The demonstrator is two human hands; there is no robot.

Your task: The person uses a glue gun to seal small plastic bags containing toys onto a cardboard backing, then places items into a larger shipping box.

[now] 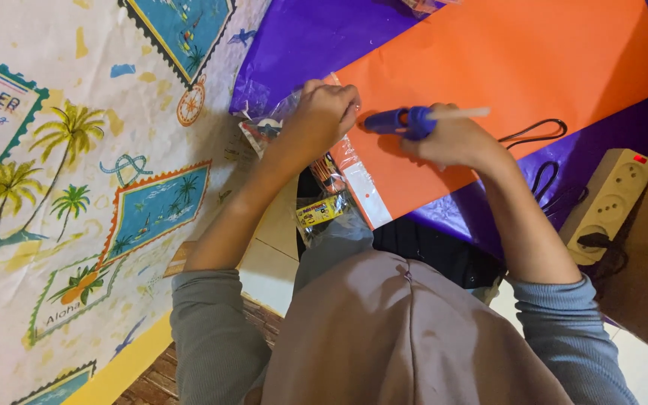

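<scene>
Floor: tiled floor (268, 259), pale, seen from above, half covered by a printed cloth (76, 187) with palm trees and stamp motifs on the left.
Orange sheet: big orange sheet (511, 82) lies flat across the upper middle, our landmark; a clear plastic strip with a white band runs along its near-left edge.
Glue gun: blue glue gun (399, 121) sits right on the orange sheet's left part, nozzle pointing left, a pale glue stick poking out the back toward the right.
Right hand: right hand (455, 139) is wrapped round the gun's handle, fingers closed tight on it, resting on the orange sheet.
Left hand: left hand (324, 112) is curled at the orange sheet's left edge, fingertips pinching or pressing the edge just beside the nozzle; exactly what it grips, I cannot tell.
Purple sheet: purple sheet (301, 45) lies under the orange sheet, showing beyond its left edge and again to its lower right.
Small packets: small clear packets (322, 211) with bright contents lie just below the orange sheet's left corner, near the left wrist.
Cable: black cable (541, 131) loops off the orange sheet's right side.
Power strip: cream power strip (609, 199) lies well right of the orange sheet, a black plug in it.
Sleeves: grey sleeves (211, 330) cover both forearms at the bottom.
</scene>
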